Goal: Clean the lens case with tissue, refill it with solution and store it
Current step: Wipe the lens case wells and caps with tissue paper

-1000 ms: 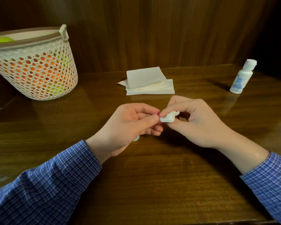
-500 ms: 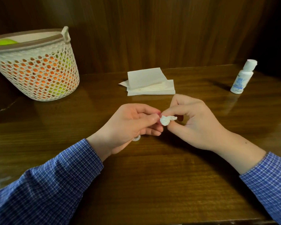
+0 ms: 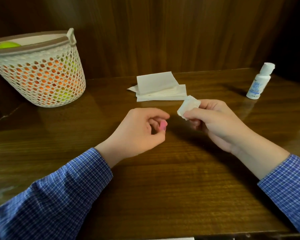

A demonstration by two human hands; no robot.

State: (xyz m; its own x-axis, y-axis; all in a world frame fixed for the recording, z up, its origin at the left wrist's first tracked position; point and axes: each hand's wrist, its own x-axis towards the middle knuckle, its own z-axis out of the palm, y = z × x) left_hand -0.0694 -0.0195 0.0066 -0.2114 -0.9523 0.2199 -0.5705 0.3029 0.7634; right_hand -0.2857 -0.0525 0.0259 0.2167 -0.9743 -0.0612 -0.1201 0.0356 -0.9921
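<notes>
Now apart, hands (image 3: 178, 125), tissue (image 3: 188, 107) withdrawn

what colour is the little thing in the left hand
Pink, pinched in the left hand; the head view shows it.

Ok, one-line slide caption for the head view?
Left hand holds pink lens case; right hand pinches crumpled tissue apart from it.

Bench (image 3: 163, 187): dark brown wood with horizontal grain and a glossy, reflective finish. Rear wall (image 3: 163, 32): dark wood panelling, vertical grain, meeting the bench's far edge. Lighting is dim and warm; the right corner lies in shadow.
</notes>
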